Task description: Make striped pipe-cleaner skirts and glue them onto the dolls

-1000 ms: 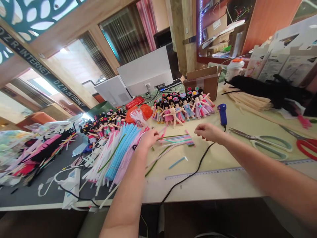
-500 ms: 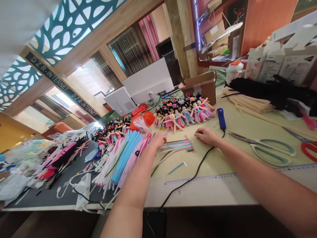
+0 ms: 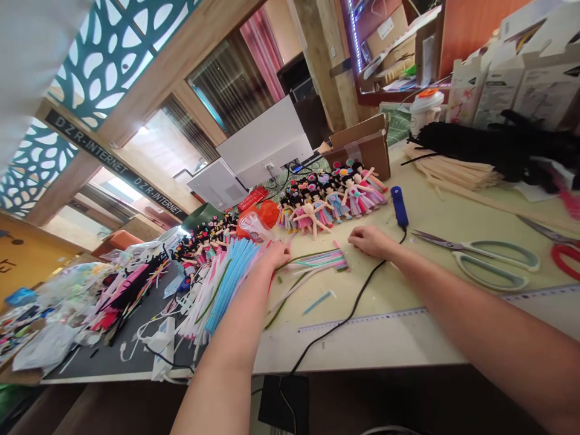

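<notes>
My left hand (image 3: 273, 254) rests on the table at the left end of a small bundle of coloured pipe cleaners (image 3: 317, 261), its fingers curled round their ends. My right hand (image 3: 369, 240) lies at the bundle's right end, fingers bent and pressed down close to the tips. A big heap of blue, pink and white pipe cleaners (image 3: 222, 281) spreads to the left of my left hand. A row of small dolls in coloured dresses (image 3: 328, 199) stands just behind the bundle.
A blue glue gun (image 3: 399, 206) with a black cord (image 3: 344, 314) lies right of the dolls. Green-handled scissors (image 3: 489, 263), red-handled scissors (image 3: 562, 251), a ruler (image 3: 408, 314), a cardboard box (image 3: 362, 148), wooden sticks (image 3: 453, 172) and black pipe cleaners (image 3: 489, 148) are on the right. More dolls (image 3: 203, 232) and clutter sit left.
My right hand has come down from above the bundle onto the table at its right end. My left hand stays at the left end. The camera view has shifted.
</notes>
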A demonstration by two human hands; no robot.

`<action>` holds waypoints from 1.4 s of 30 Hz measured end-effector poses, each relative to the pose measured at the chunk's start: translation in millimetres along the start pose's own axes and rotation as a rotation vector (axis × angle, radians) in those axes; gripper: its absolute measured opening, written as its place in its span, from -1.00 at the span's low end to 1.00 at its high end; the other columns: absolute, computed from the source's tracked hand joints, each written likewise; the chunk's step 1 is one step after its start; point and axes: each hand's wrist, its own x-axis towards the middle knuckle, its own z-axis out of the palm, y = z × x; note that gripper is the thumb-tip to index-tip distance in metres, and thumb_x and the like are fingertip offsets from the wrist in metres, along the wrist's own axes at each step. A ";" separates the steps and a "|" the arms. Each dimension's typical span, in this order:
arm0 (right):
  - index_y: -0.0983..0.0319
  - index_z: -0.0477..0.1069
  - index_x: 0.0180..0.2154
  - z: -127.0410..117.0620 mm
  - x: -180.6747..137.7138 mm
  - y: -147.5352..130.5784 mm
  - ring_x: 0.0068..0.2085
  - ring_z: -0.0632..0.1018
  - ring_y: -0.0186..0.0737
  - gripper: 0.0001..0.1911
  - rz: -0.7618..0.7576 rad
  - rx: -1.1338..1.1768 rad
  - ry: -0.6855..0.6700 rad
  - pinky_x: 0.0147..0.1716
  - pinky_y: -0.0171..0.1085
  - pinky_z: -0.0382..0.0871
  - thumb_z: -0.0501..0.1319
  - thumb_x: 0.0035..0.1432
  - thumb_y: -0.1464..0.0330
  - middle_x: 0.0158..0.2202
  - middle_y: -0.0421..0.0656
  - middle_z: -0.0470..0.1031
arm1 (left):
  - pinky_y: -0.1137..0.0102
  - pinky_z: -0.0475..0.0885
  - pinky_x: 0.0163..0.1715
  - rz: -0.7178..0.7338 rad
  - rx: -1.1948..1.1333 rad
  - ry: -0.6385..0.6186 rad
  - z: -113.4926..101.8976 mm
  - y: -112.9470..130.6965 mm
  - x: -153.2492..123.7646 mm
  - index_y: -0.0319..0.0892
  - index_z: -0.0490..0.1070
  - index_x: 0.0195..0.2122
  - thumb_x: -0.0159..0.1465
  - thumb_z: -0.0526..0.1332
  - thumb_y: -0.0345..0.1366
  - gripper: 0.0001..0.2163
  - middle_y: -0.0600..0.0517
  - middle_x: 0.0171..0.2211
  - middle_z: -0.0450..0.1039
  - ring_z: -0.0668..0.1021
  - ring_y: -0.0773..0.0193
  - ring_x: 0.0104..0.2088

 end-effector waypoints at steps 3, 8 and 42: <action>0.28 0.47 -0.13 -0.2 -1.4 -2.2 -0.26 0.57 -0.25 -0.73 0.012 -0.006 -0.010 -0.27 -0.19 0.52 0.20 0.33 0.20 -0.19 -0.16 0.54 | 0.44 0.42 -0.28 -0.028 -0.010 -0.008 0.3 -0.9 -0.9 -0.16 0.61 -0.36 0.06 0.26 -0.45 -0.84 -0.03 -0.34 0.61 0.58 0.21 -0.31; 0.26 0.46 -0.05 -1.3 -3.3 -6.6 -0.17 0.57 -0.19 -0.72 0.031 -0.015 -0.015 -0.19 -0.13 0.53 0.21 0.33 0.22 -0.09 -0.11 0.53 | 0.37 0.45 -0.22 -0.005 -0.057 0.045 -7.2 10.0 2.8 -0.20 0.60 -0.33 0.06 0.24 -0.50 -0.80 -0.07 -0.32 0.60 0.58 0.16 -0.28; 0.25 0.45 -0.01 -2.7 -0.1 -7.2 -0.11 0.57 -0.15 -0.70 -0.041 -0.079 0.005 -0.12 -0.07 0.51 0.21 0.32 0.22 -0.03 -0.09 0.52 | 0.46 0.43 -0.45 -0.026 -0.969 0.046 5.2 129.5 41.8 -0.23 0.45 -0.54 0.00 0.29 -0.51 -0.93 0.09 -0.61 0.43 0.48 0.37 -0.54</action>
